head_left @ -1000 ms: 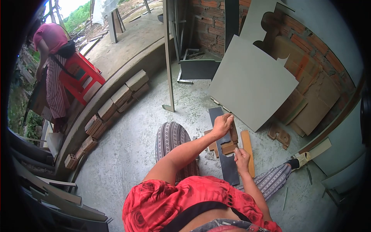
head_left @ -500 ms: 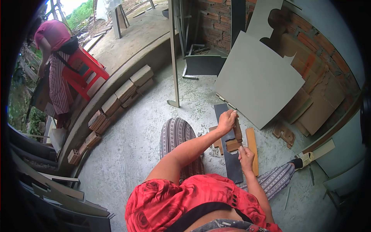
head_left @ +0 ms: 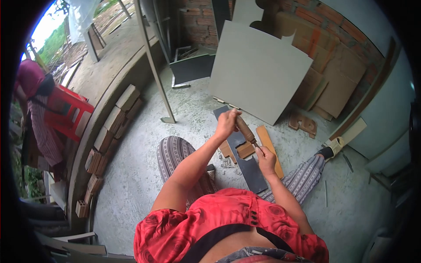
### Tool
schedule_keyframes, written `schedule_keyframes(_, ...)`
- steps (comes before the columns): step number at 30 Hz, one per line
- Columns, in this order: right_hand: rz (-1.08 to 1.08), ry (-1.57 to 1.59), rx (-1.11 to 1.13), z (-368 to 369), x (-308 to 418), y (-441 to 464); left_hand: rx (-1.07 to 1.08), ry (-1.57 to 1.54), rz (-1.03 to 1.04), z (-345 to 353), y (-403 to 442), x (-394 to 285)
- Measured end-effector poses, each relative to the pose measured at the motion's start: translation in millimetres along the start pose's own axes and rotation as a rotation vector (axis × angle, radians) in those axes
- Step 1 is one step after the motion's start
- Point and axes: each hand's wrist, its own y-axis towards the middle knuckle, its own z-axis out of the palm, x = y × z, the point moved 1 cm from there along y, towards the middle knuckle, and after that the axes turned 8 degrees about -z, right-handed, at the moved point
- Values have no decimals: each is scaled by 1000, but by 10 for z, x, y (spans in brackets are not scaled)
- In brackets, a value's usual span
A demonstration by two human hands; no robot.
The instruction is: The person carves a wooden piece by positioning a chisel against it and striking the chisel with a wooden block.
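Note:
My left hand point(head_left: 226, 124) is wrapped round the top end of a wooden-handled tool point(head_left: 245, 130). Its thin metal shaft runs down into my right hand point(head_left: 266, 160), whose fingers are closed round it; the tip is hidden. Beneath them lies a dark grey board point(head_left: 253, 174) with a ragged cut-out in its middle. Brown wood point(head_left: 245, 150) shows through that opening. To the right of the board, an orange-brown wooden strip point(head_left: 269, 148) rests on the concrete floor. Small chips point(head_left: 227, 163) lie on the left side.
A large pale panel point(head_left: 261, 72) leans against the brick wall ahead. A cut wooden piece point(head_left: 302, 124) lies to its right. Bricks point(head_left: 107, 131) line a raised ledge on the left. Beyond it, another person point(head_left: 41, 127) is near a red stool point(head_left: 72, 111).
The view has turned, so the scene sits further left and is tilted. The tool's handle leans more, and its metal shaft now shows above my right hand. Both hands keep their hold.

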Motion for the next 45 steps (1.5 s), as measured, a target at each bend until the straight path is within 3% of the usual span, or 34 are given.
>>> schedule_keyframes(2,-12,53,-9,-50,49,12,111,-283,-164,-74,-7,-73)
schedule_keyframes(6,-22,76,-53,-67,13,-14,348,-443,-193,-123,1,-27)
schedule_keyframes(15,140,385,39,-83,18,-7,529,-530,-134,-48,-37,-43)
schedule_keyframes(22,174,439,93,-80,32,-33,417,-399,-114,-39,-109,-166)
schedule_keyframes(30,280,399,157,-61,55,-60,137,84,156,-7,-99,-43)
schedule_keyframes(36,266,435,168,-21,17,-94,31,163,204,7,-102,18)
schedule_keyframes(37,238,423,161,-25,37,-93,6,117,120,-17,-107,-5)
schedule_keyframes(40,256,420,176,-32,47,-77,-48,234,269,-33,-74,-9)
schedule_keyframes(45,281,467,176,-13,5,-79,3,47,104,-43,-104,-89)
